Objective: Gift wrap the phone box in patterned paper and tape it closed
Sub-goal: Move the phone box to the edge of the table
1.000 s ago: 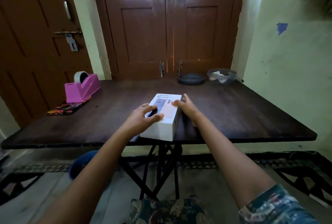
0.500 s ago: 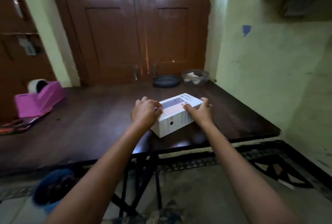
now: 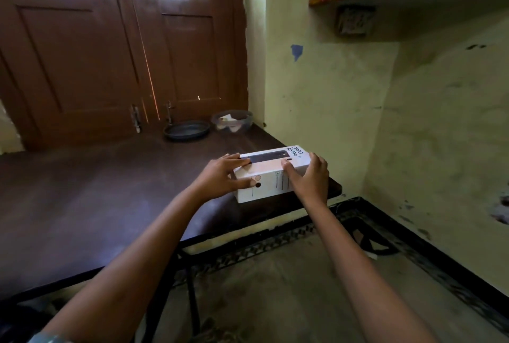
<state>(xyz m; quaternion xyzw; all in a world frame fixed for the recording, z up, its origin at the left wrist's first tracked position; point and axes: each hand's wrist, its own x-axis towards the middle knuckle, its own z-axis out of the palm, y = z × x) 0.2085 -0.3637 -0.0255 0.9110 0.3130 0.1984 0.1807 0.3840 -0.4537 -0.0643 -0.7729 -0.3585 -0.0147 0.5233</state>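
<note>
The phone box [image 3: 271, 177] is gripped at both ends, and the step is judged to be placing it ready for wrapping; no patterned paper is seen in this view. The step is best done with the box held level, pressed evenly from both ends, and moved away from the near right corner of the tabletop [image 3: 110, 191], which it sits close to. The box lies right of the frame's centre, between the hands. The left hand [image 3: 220, 177] is curled round the left end, fingers [image 3: 234, 157] on top and thumb on the near side. The right hand [image 3: 311, 177] is curled round the right end, thumb on top.
</note>
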